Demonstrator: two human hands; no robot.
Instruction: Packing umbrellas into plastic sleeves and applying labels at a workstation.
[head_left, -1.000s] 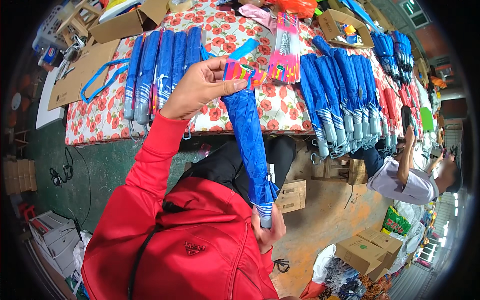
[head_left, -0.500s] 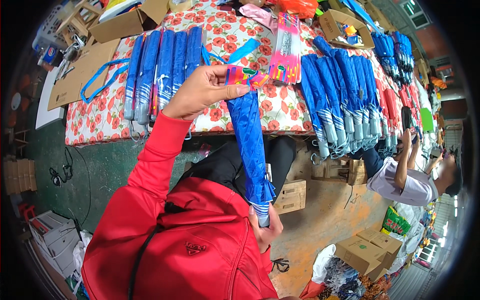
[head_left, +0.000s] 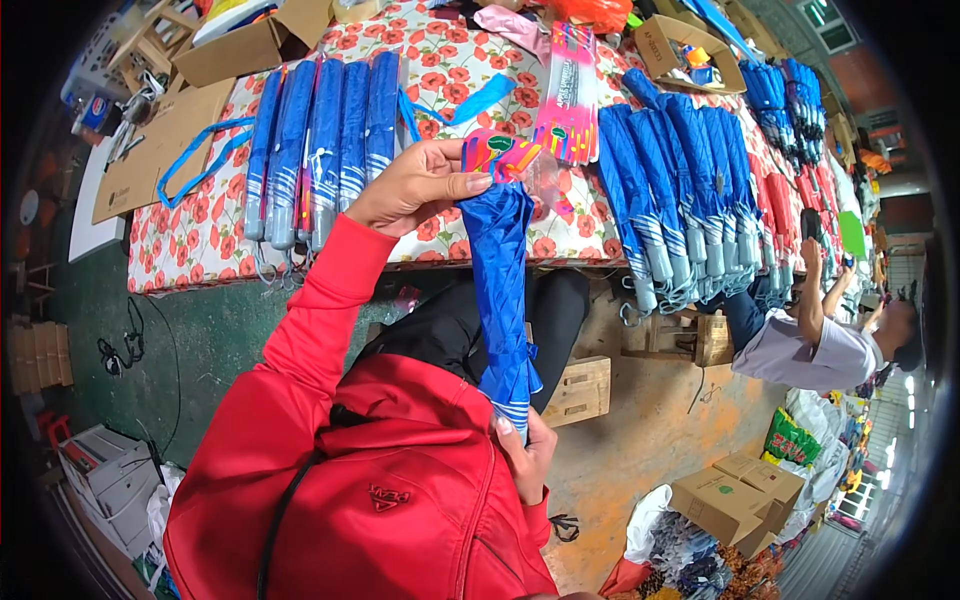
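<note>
A folded blue umbrella [head_left: 500,270] with white stripes near its handle slants across my lap. My left hand [head_left: 420,185] is closed at its upper end, pinching a pink and orange printed sleeve [head_left: 490,155] with the thumb on top. Clear plastic shows beside that sleeve, and the umbrella's tip is hidden behind it. Lower down, my right hand [head_left: 527,455] is wrapped round the handle end, covering most of the grip. Just beyond my left hand, a stack of flat pink printed sleeves [head_left: 570,95] lies on the flowered tablecloth [head_left: 430,75].
Several sleeved blue umbrellas [head_left: 325,150] lie left on the table, by a blue strap [head_left: 205,150]. More blue umbrellas [head_left: 690,180] lie right, handles over the edge. Cardboard boxes [head_left: 245,50] stand at the back. Another person [head_left: 815,345] works at far right.
My right hand has moved slightly up and left with the handle, so less of the grip shows. The umbrella's upper end looks more bunched beneath the sleeve. My left hand has shifted slightly right.
</note>
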